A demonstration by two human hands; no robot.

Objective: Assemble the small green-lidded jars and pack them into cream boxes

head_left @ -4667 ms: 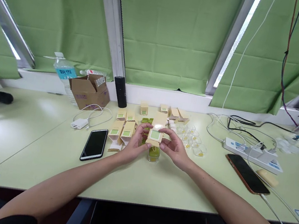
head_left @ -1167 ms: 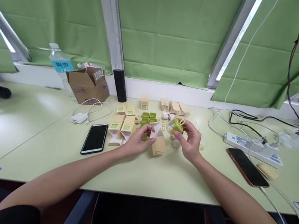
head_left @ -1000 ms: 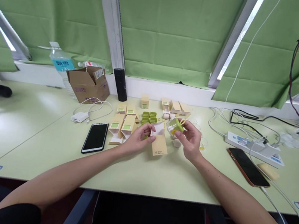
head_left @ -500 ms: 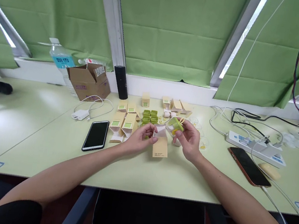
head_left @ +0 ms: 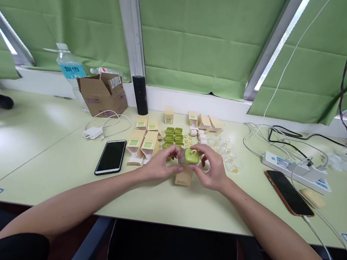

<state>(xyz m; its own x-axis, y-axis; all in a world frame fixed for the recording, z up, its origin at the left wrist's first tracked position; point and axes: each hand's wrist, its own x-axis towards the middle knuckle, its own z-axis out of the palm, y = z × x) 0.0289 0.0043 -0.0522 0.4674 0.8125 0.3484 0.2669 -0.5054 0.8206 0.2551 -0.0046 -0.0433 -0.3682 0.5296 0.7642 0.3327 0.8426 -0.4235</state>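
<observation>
My left hand (head_left: 162, 164) is closed on a small beige cardboard box (head_left: 183, 178) standing in front of me. In my right hand (head_left: 215, 170) is a small green case (head_left: 192, 156) with a pale yellow loop on top, pinched between thumb and fingers. The case sits right at the top end of the box; whether part of it is inside is hidden. Behind my hands lie several green square cups (head_left: 169, 137) in rows and small yellow pieces (head_left: 188, 141). Clear plastic shells (head_left: 233, 165) with yellow bits are right of my right hand.
Several beige boxes (head_left: 149, 144) stand to the left, with more open boxes (head_left: 204, 121) at the back. A phone (head_left: 110, 157) lies left, another phone (head_left: 288, 193) right beside a power strip (head_left: 298, 174) with cables. A brown carton (head_left: 103, 94) and black cylinder (head_left: 140, 95) stand behind.
My right hand has brought the green case left and down to the top of the box, turning its loop side toward me. The clear shells behind are now more visible.
</observation>
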